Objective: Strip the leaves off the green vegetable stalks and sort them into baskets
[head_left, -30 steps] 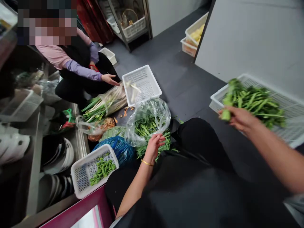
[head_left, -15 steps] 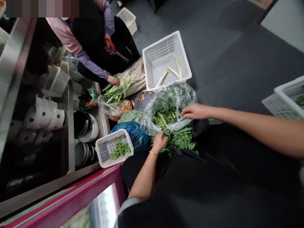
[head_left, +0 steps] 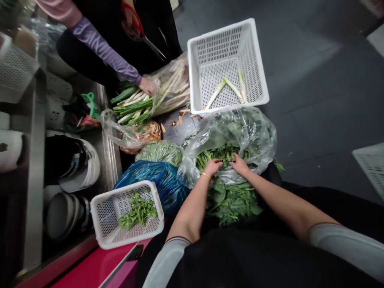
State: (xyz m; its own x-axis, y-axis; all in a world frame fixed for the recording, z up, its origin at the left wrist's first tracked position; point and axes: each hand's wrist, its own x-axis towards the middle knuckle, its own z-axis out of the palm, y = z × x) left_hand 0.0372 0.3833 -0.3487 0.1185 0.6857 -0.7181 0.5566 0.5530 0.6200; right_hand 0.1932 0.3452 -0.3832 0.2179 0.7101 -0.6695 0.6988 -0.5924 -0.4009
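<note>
My left hand [head_left: 213, 166], with a gold bangle at the wrist, reaches into the mouth of a clear plastic bag [head_left: 261, 132]. Its fingers curl together on the leafy green stems [head_left: 204, 159] inside. Close by on the right, my right hand [head_left: 239, 165] touches the same greens, thumb and fingers apart, fingertips partly hidden. More loose leafy greens [head_left: 234, 202] lie below the bag, nearest my body.
A white crate [head_left: 228, 46] holding leek pieces stands beyond the bag. Left are a blue bag [head_left: 156, 180], a small basket [head_left: 100, 224] of green trimmings and a knife [head_left: 123, 264]. A co-worker's hand [head_left: 147, 85] rests on bagged leeks; their other hand holds red-handled scissors [head_left: 153, 46].
My right hand has moved from the bag's right rim into its mouth, beside my left. My left hand has moved up from the loose leaves into the bag. The view has come closer.
</note>
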